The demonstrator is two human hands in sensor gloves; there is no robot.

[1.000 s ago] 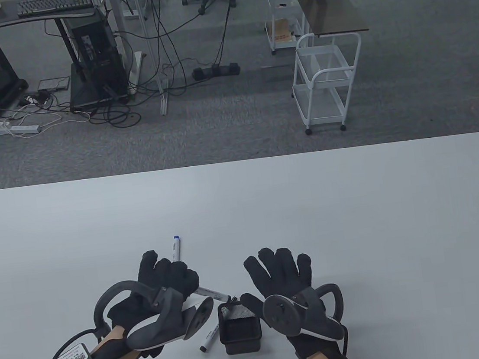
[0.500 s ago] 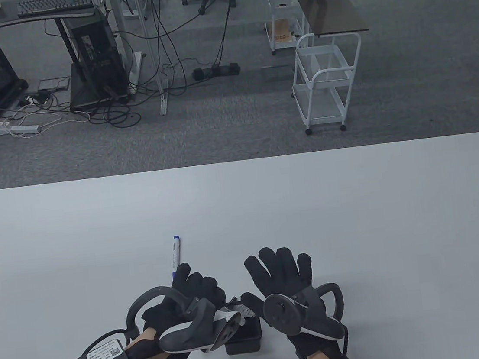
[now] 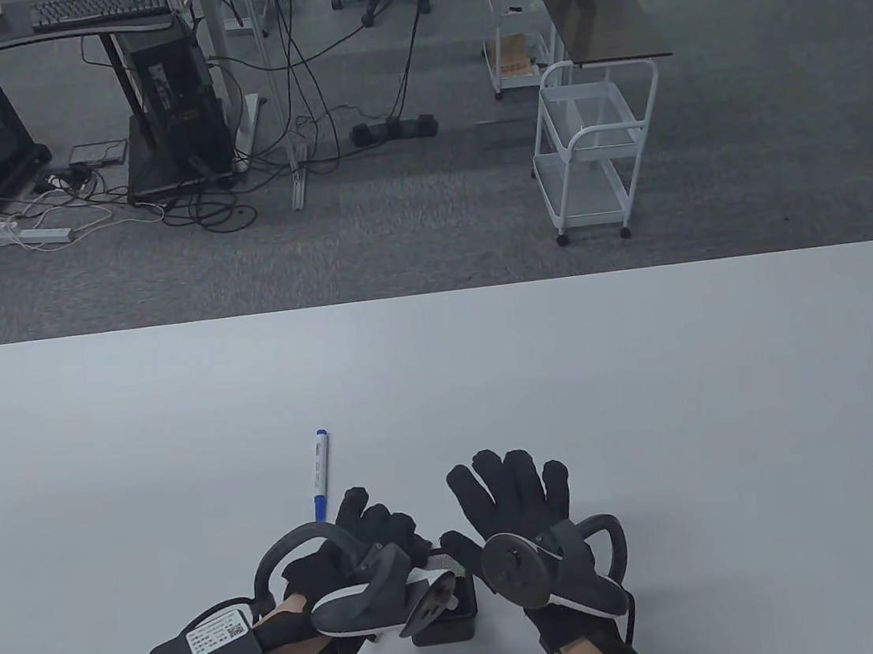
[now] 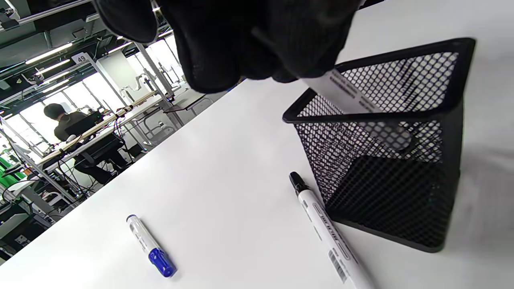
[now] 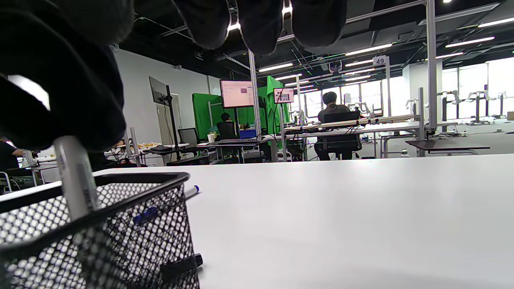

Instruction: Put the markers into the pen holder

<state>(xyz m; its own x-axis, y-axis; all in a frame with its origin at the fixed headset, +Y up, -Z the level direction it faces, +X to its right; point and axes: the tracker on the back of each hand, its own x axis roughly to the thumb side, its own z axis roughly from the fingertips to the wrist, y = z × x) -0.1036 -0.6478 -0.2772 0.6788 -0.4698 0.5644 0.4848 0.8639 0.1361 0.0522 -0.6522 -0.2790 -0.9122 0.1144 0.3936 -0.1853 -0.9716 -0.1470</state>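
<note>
The left hand (image 3: 367, 538) in its black sensor glove is curled over the black wire-mesh square pen holder (image 4: 395, 156), its fingers (image 4: 257, 44) closed on the upper end of a white-barrelled marker (image 4: 353, 100). That marker slants down from the fingers into the holder's open top, its lower end already inside the mesh and seen through it; whether the tip touches the bottom I cannot tell. In the right wrist view the same marker (image 5: 76, 180) rises out of the holder (image 5: 120, 233) into the left glove.

The right hand (image 3: 518, 508) lies just beside the holder on its right, fingers (image 3: 503, 478) spread wide and straight, holding nothing; its thumb reaches toward the holder's rim (image 3: 443, 563), and contact cannot be told.

On the white desk (image 3: 652, 396), beyond the left fingertips and apart from them, lies a white marker with a blue cap (image 3: 320, 475), pointing away from the person. The left wrist view shows it (image 4: 150, 245) lying flat, well apart from the holder. A white marker with a black cap (image 4: 327, 230) lies on the desk below the left fingers, just beside the holder's near wall, cap end nearest the holder's corner.
</note>
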